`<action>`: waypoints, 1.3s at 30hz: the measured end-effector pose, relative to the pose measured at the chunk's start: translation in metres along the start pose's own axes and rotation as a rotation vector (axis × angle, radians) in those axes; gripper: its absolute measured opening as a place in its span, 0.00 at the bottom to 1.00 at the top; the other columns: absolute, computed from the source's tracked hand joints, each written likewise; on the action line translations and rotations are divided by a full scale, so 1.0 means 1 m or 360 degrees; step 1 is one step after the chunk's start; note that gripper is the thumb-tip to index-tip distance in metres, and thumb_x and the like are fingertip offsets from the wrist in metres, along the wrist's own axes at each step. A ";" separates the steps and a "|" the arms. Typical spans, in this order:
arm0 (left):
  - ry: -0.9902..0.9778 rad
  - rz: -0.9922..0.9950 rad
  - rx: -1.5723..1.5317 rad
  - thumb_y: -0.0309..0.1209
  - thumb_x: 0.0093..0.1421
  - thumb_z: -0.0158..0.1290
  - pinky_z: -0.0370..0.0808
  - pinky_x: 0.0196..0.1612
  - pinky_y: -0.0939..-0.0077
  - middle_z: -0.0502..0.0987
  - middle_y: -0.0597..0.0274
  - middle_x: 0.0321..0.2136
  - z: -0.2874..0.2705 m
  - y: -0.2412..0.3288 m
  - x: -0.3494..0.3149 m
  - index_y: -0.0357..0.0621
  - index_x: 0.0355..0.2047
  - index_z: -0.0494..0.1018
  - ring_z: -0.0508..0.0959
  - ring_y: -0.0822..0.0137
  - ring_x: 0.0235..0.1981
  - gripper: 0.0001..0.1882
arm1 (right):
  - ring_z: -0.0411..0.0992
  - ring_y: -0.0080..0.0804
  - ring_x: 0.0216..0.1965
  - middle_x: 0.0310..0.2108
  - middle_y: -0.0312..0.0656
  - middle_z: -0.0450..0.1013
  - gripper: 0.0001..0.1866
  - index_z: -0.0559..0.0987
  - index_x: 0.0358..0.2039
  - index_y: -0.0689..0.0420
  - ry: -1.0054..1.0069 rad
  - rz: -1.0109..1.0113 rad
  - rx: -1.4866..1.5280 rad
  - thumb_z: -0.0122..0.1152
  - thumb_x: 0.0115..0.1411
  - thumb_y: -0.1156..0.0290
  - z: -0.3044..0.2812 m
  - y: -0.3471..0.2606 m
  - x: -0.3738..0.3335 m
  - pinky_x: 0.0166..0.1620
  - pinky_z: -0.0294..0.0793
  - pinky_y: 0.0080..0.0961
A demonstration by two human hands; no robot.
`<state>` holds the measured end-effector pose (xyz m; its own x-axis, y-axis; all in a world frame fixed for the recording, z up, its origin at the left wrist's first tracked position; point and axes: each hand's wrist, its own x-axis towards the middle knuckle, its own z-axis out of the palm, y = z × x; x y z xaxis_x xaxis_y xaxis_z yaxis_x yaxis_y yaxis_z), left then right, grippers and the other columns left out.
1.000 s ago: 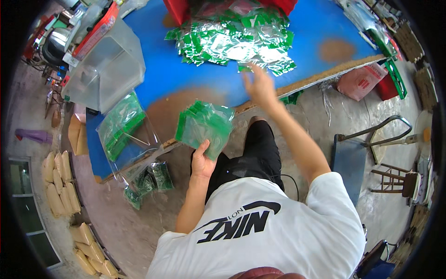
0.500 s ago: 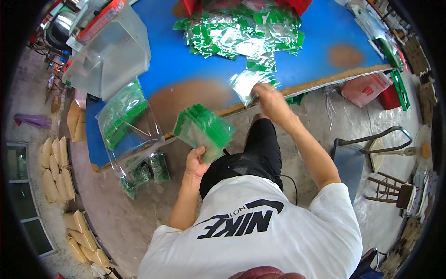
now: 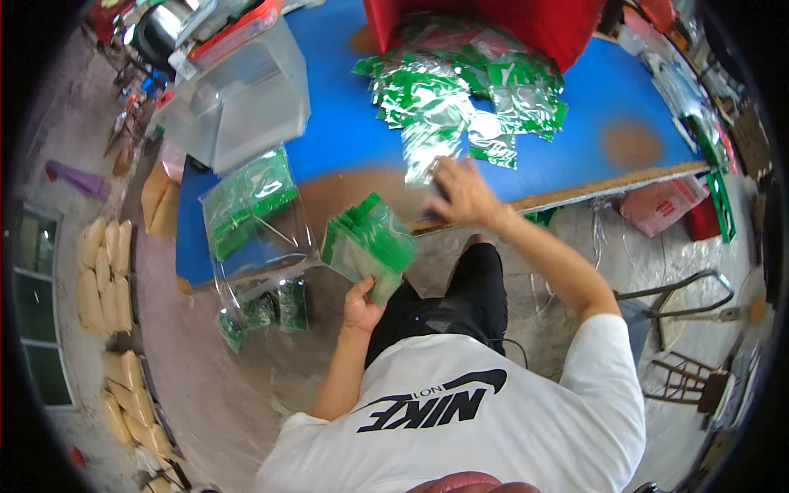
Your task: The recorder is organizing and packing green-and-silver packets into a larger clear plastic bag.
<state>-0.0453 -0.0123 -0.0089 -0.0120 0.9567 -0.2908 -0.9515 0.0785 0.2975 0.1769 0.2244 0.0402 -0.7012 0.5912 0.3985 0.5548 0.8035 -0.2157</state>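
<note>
Our left hand (image 3: 362,307) is closed on the lower end of a fanned stack of clear, green-edged packets (image 3: 370,242), thumb on top, near the front edge of the blue bench (image 3: 345,140). Our right hand (image 3: 468,195) is over that edge, thumb spread well away from its fingers; the fingertips are at the near end of a silvery packet (image 3: 431,148), and we cannot tell whether they touch it. That packet lies at the near side of a green-and-silver heap (image 3: 448,78) before a red container (image 3: 571,33). To the left we see a clear bag (image 3: 283,242) of green packets (image 3: 255,193) beside a translucent bin (image 3: 267,107).
</note>
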 end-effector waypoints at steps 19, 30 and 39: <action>-0.0020 0.0152 -0.0103 0.26 0.59 0.57 0.56 0.69 0.36 0.66 0.53 0.62 0.011 -0.001 -0.006 0.42 0.65 0.58 0.64 0.49 0.65 0.34 | 0.68 0.53 0.52 0.54 0.55 0.67 0.23 0.72 0.55 0.60 -0.0090 0.0132 0.0205 0.58 0.63 0.62 -0.010 -0.071 0.042 0.53 0.68 0.42; 0.0037 0.0165 0.0224 0.29 0.51 0.60 0.70 0.60 0.45 0.73 0.51 0.56 -0.058 0.009 -0.021 0.40 0.60 0.66 0.71 0.48 0.59 0.35 | 0.66 0.48 0.61 0.55 0.44 0.72 0.24 0.73 0.50 0.58 -0.0040 -0.0349 0.0427 0.69 0.54 0.70 -0.001 -0.068 -0.005 0.63 0.65 0.45; -0.0397 0.0043 -0.0051 0.34 0.50 0.63 0.57 0.67 0.38 0.67 0.48 0.63 -0.028 -0.002 -0.010 0.39 0.63 0.65 0.66 0.46 0.64 0.39 | 0.62 0.10 0.28 0.30 0.25 0.69 0.07 0.76 0.43 0.53 0.0539 0.1242 0.2326 0.56 0.69 0.66 -0.020 -0.130 0.001 0.30 0.60 0.14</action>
<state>-0.0519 -0.0295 -0.0325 0.0352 0.9982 -0.0484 -0.9611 0.0471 0.2722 0.1137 0.1193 0.0864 -0.2517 0.9648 -0.0757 -0.2870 -0.1491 -0.9463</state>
